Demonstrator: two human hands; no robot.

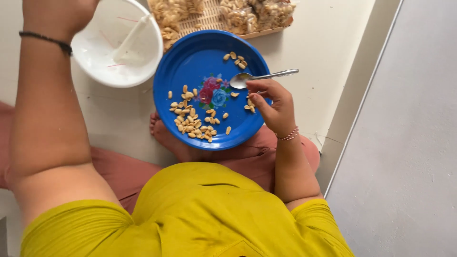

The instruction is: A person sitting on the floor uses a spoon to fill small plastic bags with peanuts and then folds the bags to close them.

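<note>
Nearest the camera, a person in a yellow top (pixel 204 209) is sitting cross-legged on the pale floor (pixel 109 114), one bare foot (pixel 166 135) peeking out beneath a blue plate (pixel 190 62).

The right hand (pixel 273 107) is hovering at the plate's 3 o'clock edge, its grip pinched shut on the handle of a metal spoon (pixel 259 77). The spoon's bowl is lying at about 10 o'clock from that hand, over the plate, with the handle running out past the rim toward 2 o'clock. Peanuts (pixel 193 119) are lying scattered on the plate, the thickest cluster at its 6 to 7 o'clock, a few more at 1 o'clock and some just beside the right hand's fingers.

Farther out, at 10 o'clock from the plate, the left hand (pixel 57 14) is reaching up beside a white bowl (pixel 143 66); the frame's top edge is cutting it off, so whether its grip is apart or together cannot be told. A pale utensil (pixel 131 38) is leaning inside the bowl.

Farthest, at 12 o'clock, a woven tray (pixel 209 19) of bagged peanuts (pixel 257 14) is being cropped by the top edge.
</note>
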